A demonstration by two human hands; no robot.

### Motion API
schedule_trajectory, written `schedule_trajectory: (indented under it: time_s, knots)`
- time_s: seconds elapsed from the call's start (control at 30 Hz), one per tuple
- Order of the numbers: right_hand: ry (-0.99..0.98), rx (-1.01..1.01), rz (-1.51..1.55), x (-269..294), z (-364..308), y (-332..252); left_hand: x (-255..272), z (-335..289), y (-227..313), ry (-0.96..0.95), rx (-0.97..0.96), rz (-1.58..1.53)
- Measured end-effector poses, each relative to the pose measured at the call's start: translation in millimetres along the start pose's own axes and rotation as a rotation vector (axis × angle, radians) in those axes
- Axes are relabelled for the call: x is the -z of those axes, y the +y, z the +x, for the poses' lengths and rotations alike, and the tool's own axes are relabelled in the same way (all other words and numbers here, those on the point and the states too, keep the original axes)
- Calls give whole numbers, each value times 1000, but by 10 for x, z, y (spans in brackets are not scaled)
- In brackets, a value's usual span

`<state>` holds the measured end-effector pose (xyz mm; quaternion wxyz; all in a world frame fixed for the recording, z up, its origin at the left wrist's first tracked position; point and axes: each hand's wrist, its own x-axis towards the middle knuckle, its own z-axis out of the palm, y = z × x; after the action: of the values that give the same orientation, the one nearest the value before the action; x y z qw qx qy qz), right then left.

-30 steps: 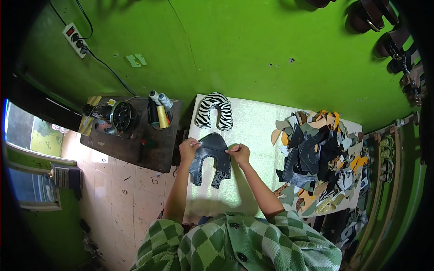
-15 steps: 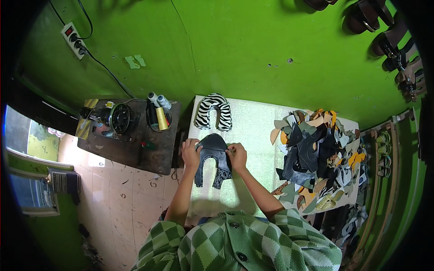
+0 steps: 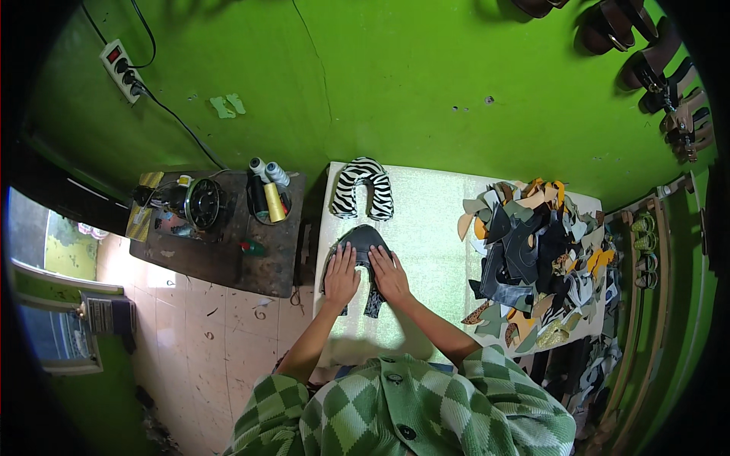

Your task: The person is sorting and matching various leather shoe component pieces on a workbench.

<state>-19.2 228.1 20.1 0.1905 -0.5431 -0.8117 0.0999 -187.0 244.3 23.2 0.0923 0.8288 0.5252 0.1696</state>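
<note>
Black piece [image 3: 363,237] lies on the pale bench [image 3: 437,251], just on the near side of the zebra piece [image 3: 363,172], its two legs pointing away from it. The left hand [image 3: 343,278] rests flat on one side, fingers extended; the right hand [image 3: 390,280] lies likewise on the other, neither clamped on anything. The arched sheet looks light, thin and flexible, its smooth top perhaps a little slippery, its legs apt to flop; breakage seems unlikely. The broad outer edges either side of the curve look the surest holds.

Well left of the zebra piece, a power strip [image 3: 122,70] shows against the green wall [image 3: 411,91]; nearer, a sewing machine [image 3: 204,204] and spools [image 3: 274,204] stand on a dark bench [image 3: 262,266] above a tiled floor [image 3: 182,327]. Right of the zebra piece, mixed scraps [image 3: 525,258] heap up; farther right are dark sandals [image 3: 602,36] and green footwear [image 3: 644,237].
</note>
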Motion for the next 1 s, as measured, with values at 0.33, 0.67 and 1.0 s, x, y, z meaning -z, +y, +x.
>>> schedule_trajectory:
  time_s: [0.33,0.67,1.0]
  knots:
    - [-42,-5,-51,-94,-41,4,-90,-51,-25,-121,40,43]
    - [14,-32,-152,-57,42,-121,-153,-75,-52,-166,39,135]
    - [100,16,11,-246,137,20,-136,-45,-37,-170,50,119]
